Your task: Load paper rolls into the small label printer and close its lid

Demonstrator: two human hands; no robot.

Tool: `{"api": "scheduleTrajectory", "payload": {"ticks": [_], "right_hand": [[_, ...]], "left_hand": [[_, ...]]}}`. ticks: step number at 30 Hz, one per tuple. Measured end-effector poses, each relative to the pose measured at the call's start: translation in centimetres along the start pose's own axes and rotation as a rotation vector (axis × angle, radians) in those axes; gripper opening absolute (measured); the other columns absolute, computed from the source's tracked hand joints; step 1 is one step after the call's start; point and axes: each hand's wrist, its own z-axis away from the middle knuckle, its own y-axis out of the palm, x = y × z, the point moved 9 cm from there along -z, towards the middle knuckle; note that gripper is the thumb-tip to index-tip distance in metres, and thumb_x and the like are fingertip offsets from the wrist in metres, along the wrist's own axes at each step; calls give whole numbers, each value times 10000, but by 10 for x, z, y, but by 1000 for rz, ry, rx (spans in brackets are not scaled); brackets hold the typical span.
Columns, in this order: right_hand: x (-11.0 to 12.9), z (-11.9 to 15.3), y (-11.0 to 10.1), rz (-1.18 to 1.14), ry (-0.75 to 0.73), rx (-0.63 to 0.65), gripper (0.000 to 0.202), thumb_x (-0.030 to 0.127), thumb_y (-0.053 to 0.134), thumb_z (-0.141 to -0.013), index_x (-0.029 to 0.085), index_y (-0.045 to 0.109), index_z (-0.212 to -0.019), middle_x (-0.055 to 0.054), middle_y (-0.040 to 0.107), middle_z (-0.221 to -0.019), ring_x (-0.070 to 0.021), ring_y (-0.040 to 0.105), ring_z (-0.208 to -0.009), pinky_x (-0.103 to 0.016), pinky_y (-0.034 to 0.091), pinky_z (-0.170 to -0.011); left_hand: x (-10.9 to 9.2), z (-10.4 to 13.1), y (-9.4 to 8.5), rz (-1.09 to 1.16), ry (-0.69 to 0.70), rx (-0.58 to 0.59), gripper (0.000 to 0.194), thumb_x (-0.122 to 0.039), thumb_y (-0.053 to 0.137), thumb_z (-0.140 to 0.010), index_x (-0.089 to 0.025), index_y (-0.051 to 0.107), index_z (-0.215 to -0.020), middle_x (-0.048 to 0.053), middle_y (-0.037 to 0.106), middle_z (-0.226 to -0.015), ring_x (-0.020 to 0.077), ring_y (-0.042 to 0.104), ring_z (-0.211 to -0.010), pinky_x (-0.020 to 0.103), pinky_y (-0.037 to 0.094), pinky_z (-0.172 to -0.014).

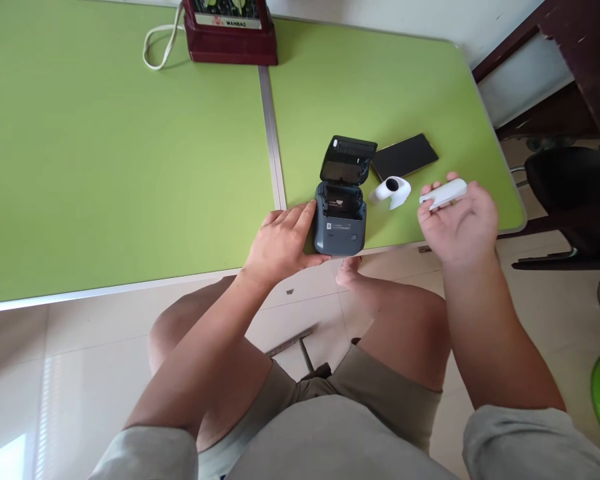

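Steadying an open-lidded device [341,238] mid-frame with an uncurled left hand [283,244], a person [340,440] is gripping a white piece [445,194] in the right hand [459,220], likely needing orienting next.

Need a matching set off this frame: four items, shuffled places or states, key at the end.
1. Hinged-lid device
2. Phone
3. Roll
4. Right hand

A. White, with a dark round centre
B. Palm up, holding a white piece
C. Lid raised, left hand against its side
D. Lying flat, black face up

Pairs: 1-C, 2-D, 3-A, 4-B
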Motion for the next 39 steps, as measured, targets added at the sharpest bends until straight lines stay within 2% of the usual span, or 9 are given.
{"api": "scheduleTrajectory", "payload": {"ticks": [4,8,11,20,25,30,35,37,39], "right_hand": [[34,27,63,273,-206,165,534,303,711,-858,445,530,-1339,-24,622,-1257,-285,702,-1185,-512,646,-907],[57,43,140,595,-390,401,546,299,662,-899,336,531,-1428,-87,635,-1362,-312,691,-1220,-483,651,-917],[60,38,170,863,-523,451,530,210,640,-863,289,580,-1384,-84,717,-1315,-306,712,-1172,-497,611,-990],[41,26,169,1160,-613,365,177,173,707,-834,251,667,-988,-33,831,-1063,-265,770,-861,-420,562,-824],[45,29,170,1022,-666,396,82,183,650,-896,253,684,-870,-25,833,-1033,-258,785,-958,-409,564,-853],[62,64,169,942,-866,338,166,152,644,-902,263,683,-785,-19,794,-907,-237,736,-892,-433,547,-862],[67,83,166,844,-922,448,98,215,682,-919,260,711,-836,-27,772,-901,-227,713,-866,-431,550,-814],[71,64,153,780,-876,357,58,247,674,-933,273,722,-956,-50,766,-1050,-229,728,-911,-426,571,-821],[69,35,139,768,-784,230,220,276,683,-936,299,689,-1155,-80,715,-1277,-216,733,-886,-419,589,-801]], "left_hand": [[-1,0,-1,11,4,-3,1070,-689,810,-793,-89,418,-1588,237,647,-1474,395,658,-1331,510,467,-1148],[0,0,-1,2,1,2,1059,-645,824,-801,-64,416,-1587,241,640,-1481,393,649,-1344,498,459,-1158],[0,0,-2,2,5,-2,1043,-639,810,-819,-52,417,-1587,240,639,-1484,389,643,-1353,493,454,-1165],[-2,0,-1,-9,35,-24,1077,-680,811,-805,-41,427,-1582,250,655,-1456,389,665,-1319,482,470,-1138],[-2,-1,0,-10,32,-27,1071,-712,786,-815,-44,437,-1577,250,666,-1432,393,670,-1302,484,470,-1129],[-4,0,-1,-3,40,-21,1094,-712,773,-834,-104,362,-1644,244,643,-1459,394,660,-1299,493,477,-1097],[-9,2,-3,-40,89,-1,729,-593,755,-915,-409,502,-1574,158,575,-1545,370,640,-1314,510,470,-1077],[-8,2,-2,-51,96,12,712,-602,743,-921,-428,506,-1569,168,571,-1535,379,629,-1317,523,466,-1073],[-9,2,-1,-55,107,15,686,-621,711,-935,-437,509,-1564,175,566,-1529,384,618,-1322,529,463,-1065]]}}
